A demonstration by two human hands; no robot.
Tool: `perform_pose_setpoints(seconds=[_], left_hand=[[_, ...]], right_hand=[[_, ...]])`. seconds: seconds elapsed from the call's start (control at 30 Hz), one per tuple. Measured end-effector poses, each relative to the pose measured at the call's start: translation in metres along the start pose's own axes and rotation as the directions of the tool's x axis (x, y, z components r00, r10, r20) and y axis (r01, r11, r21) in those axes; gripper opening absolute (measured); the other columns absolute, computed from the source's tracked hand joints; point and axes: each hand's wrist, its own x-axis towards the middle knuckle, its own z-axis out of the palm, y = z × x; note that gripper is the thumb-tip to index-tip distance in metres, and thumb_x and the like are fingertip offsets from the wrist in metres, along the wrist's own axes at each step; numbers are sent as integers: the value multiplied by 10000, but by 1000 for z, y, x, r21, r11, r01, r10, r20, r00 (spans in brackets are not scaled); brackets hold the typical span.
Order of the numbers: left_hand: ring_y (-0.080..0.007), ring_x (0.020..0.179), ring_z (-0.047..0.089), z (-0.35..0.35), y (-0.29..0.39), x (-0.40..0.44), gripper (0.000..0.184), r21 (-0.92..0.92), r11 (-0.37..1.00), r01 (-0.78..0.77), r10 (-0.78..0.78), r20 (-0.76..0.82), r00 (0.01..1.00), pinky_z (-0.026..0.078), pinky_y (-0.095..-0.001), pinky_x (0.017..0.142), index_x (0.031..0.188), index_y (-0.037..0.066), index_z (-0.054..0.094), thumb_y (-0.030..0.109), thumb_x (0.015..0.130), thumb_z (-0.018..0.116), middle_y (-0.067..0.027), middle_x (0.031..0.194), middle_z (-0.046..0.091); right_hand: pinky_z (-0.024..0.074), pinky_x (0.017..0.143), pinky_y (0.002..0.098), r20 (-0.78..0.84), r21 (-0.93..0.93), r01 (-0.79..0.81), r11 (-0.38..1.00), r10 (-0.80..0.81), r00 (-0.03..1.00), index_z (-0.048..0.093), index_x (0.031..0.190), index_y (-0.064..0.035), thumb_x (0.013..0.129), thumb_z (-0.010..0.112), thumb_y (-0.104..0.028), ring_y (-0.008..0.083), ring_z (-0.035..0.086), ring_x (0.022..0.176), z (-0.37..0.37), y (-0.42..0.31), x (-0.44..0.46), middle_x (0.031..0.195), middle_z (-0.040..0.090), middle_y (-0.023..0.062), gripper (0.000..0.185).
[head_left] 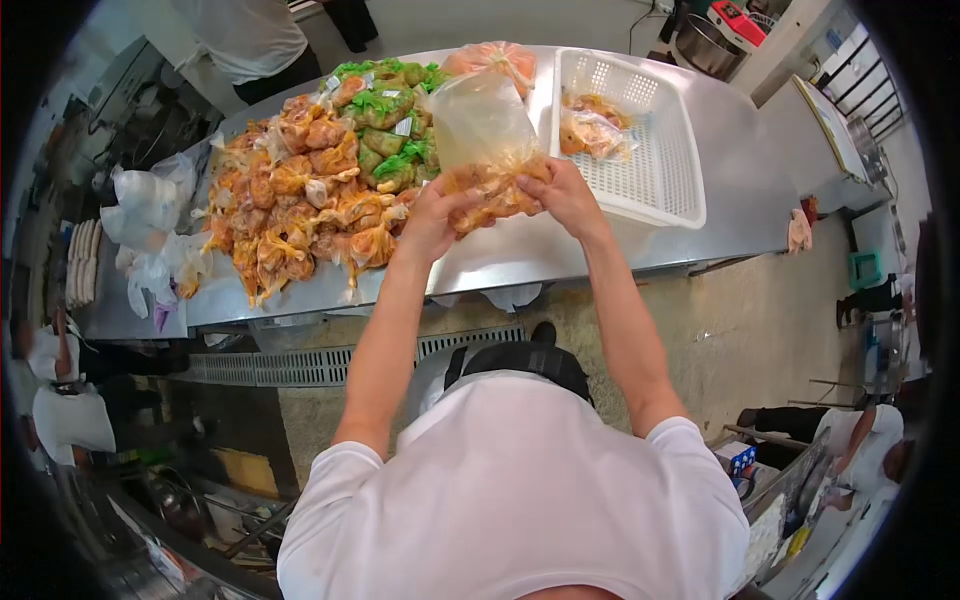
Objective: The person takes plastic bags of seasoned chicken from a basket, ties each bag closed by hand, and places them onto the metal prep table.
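A clear plastic bag (490, 190) with orange-brown food in its lower part hangs over the near part of the steel table. My left hand (432, 218) grips its left side, and my right hand (570, 198) grips its right side. The bag's upper part stands up flat and looks empty. Left of my hands lies a large pile of bagged orange-brown food (300, 190). Behind it are green-tied bags (385, 115). To the right, a white perforated basket (690, 150) holds a few filled clear bags (595, 130).
The steel table (740, 160) runs across the view. A bag of pinkish-orange contents (495, 62) lies at its back edge. White plastic bags (150, 215) are at the left end. Other people stand behind the table and at both sides. A mixer bowl (708, 48) is back right.
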Motion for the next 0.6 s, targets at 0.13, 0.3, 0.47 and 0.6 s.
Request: perform_pose_setpoints(seconds=[0.13,0.3,0.47,0.6], left_hand=[[-203,901,650,-1,-6,5,510,156,988,16,-23,44,999,552,-302,692,1257,-11,485,8,781,669,-128,1083,633],[-198,907,648,-5,2,5,563,219,975,-42,29,63,998,545,-302,717,1276,-15,479,-33,743,660,-122,1084,635],[-192,924,650,3,9,2,576,165,984,-71,52,118,992,532,-302,801,1284,-23,483,-48,734,653,-118,1073,647],[-193,948,651,6,8,4,493,221,974,-46,37,44,998,528,-307,838,1221,-36,534,-53,740,637,-117,1074,651]], right_hand=[[560,606,262,-30,159,-87,983,93,995,602,1105,-10,906,654,-163,111,624,678,-10,6,-4,853,644,39,256],[561,616,257,86,208,-154,966,139,987,592,1111,-8,866,697,-158,113,630,689,-4,-6,-23,872,641,47,306],[556,633,256,178,116,-124,986,102,979,564,1154,-13,824,747,-170,110,627,731,-13,11,-21,920,638,44,409],[545,640,262,178,125,-105,987,81,981,580,1131,-3,813,764,-212,113,622,805,-10,9,-24,891,644,56,423]])
